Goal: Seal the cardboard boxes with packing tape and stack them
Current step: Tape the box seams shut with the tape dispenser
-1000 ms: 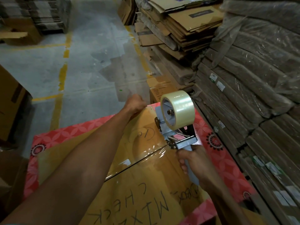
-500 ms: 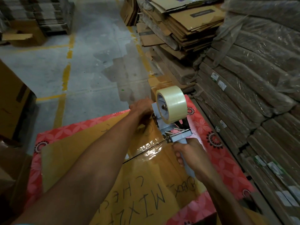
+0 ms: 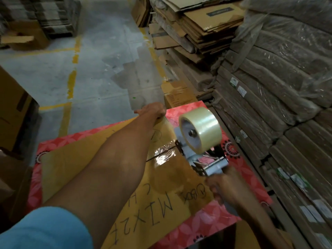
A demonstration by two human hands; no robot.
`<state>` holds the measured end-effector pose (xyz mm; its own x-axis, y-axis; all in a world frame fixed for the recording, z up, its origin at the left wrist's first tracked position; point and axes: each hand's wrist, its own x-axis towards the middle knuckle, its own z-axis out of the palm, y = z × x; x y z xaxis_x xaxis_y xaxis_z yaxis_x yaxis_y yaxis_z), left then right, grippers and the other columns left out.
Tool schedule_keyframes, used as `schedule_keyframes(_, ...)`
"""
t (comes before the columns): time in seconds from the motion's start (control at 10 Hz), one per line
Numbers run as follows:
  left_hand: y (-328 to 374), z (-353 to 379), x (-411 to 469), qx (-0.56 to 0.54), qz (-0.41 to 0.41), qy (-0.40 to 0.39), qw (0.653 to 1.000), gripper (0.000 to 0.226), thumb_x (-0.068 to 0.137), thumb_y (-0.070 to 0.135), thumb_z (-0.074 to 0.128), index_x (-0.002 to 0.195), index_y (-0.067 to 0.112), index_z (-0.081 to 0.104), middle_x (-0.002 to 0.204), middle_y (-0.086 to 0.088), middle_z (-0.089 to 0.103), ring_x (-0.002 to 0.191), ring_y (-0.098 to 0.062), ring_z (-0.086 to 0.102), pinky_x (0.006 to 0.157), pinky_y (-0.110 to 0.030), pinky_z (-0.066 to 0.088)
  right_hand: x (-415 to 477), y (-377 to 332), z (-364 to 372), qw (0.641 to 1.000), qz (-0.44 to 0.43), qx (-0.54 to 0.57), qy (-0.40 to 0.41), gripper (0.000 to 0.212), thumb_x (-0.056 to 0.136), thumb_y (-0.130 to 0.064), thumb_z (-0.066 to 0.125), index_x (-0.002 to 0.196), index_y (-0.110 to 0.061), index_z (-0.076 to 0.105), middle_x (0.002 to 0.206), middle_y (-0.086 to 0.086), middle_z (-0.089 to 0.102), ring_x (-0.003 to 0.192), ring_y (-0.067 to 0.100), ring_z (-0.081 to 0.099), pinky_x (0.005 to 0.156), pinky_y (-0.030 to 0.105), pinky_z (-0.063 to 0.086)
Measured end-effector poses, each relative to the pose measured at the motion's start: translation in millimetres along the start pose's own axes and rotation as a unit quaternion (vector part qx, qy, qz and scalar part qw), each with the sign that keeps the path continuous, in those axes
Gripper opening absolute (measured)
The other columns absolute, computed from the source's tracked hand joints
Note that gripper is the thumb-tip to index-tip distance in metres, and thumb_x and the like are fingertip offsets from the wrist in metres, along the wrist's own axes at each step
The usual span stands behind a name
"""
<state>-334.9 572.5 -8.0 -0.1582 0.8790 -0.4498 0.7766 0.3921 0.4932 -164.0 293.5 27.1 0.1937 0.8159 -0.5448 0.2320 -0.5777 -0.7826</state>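
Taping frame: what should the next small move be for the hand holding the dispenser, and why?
Probably the right hand should draw the tape dispenser on along the seam toward the cardboard box's edge. The shiny tape strip ends at the dispenser's mouth, which sits short of that edge, and the left hand holds the box's far edge.

Red-pink floral box [image 3: 203,225] beneath left hand [image 3: 152,110]; tan top panel [image 3: 71,159] with black handwriting; pale yellowish tape roll [image 3: 206,126] on grey dispenser [image 3: 215,168] above right hand [image 3: 228,191]; blue sleeve [image 3: 45,230].
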Motion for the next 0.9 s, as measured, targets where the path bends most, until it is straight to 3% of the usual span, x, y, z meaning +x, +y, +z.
schedule_keyframes(0.1,12,-6,-24,0.094,0.022,0.005,0.995,0.040,0.098,0.024,0.049,0.136,0.015,0.056,0.147,-0.015,0.049,0.138,-0.037,0.042,0.117,-0.053,0.026,-5,12,0,0.999,-0.017,-0.034,0.021,0.039,0.073,0.002,0.063,0.042,-0.017,0.049,0.044,0.004,0.044,0.040,0.017,0.039,0.052,0.038,0.034)
schedule_keyframes(0.2,8,7,-30,0.128,0.101,0.145,0.976,0.044,0.098,0.044,0.049,0.132,0.017,0.055,0.139,-0.012,0.054,0.131,-0.034,0.046,0.111,-0.053,0.028,-2,16,-1,0.998,-0.034,-0.048,0.021,0.038,0.074,-0.002,0.064,0.041,-0.018,0.052,0.041,-0.001,0.048,0.038,0.018,0.044,0.049,0.035,0.036)
schedule_keyframes(0.3,-20,27,-64,0.113,0.221,0.216,0.944,0.057,0.097,0.058,0.033,0.131,0.016,0.054,0.136,-0.011,0.053,0.130,-0.032,0.043,0.111,-0.055,0.026,-2,22,-2,0.996,-0.056,-0.071,-0.014,0.036,0.089,-0.006,0.059,0.056,-0.021,0.055,0.042,-0.010,0.051,0.037,0.003,0.048,0.044,0.023,0.045)
schedule_keyframes(0.4,-49,46,-83,0.183,0.247,0.152,0.939,0.070,0.098,0.054,0.036,0.157,0.017,0.026,0.166,-0.011,0.018,0.154,-0.033,0.011,0.122,-0.060,0.005,-5,17,-1,0.997,-0.051,-0.059,-0.004,0.040,0.085,-0.003,0.059,0.050,-0.023,0.054,0.040,-0.008,0.049,0.036,0.008,0.045,0.045,0.027,0.042)
schedule_keyframes(0.5,-48,46,-74,0.205,0.236,0.143,0.939,0.072,0.101,0.043,0.037,0.162,0.016,0.008,0.170,-0.008,0.000,0.156,-0.031,-0.004,0.123,-0.059,0.000,-3,11,1,0.998,-0.056,-0.022,0.000,0.040,0.072,0.006,0.058,0.041,-0.018,0.048,0.039,-0.001,0.044,0.034,0.014,0.036,0.050,0.034,0.032)
schedule_keyframes(0.6,-46,39,-62,0.225,0.236,0.156,0.932,0.073,0.097,0.032,0.041,0.161,0.015,0.009,0.170,-0.007,0.002,0.156,-0.030,-0.002,0.123,-0.059,0.002,5,-1,8,0.998,-0.057,-0.019,0.007,0.023,0.063,-0.004,0.060,0.046,-0.010,0.045,0.044,0.005,0.043,0.044,0.019,0.036,0.051,0.039,0.029)
schedule_keyframes(0.7,-47,24,-39,0.234,0.222,0.160,0.933,0.074,0.094,0.029,0.046,0.160,0.017,0.014,0.170,-0.006,0.007,0.156,-0.029,0.002,0.123,-0.057,0.005,24,-19,20,0.998,-0.048,-0.020,0.022,0.010,0.049,-0.014,0.060,0.053,-0.008,0.054,0.048,0.006,0.046,0.050,0.022,0.041,0.052,0.040,0.032)
schedule_keyframes(0.9,-43,2,-15,0.255,0.207,0.144,0.933,0.082,0.094,0.025,0.052,0.161,0.012,0.007,0.170,-0.007,0.001,0.156,-0.029,0.000,0.124,-0.057,0.004,44,-43,33,0.997,-0.074,-0.007,0.014,0.004,0.058,-0.013,0.064,0.058,-0.010,0.061,0.046,0.003,0.055,0.042,0.024,0.052,0.048,0.035,0.041)
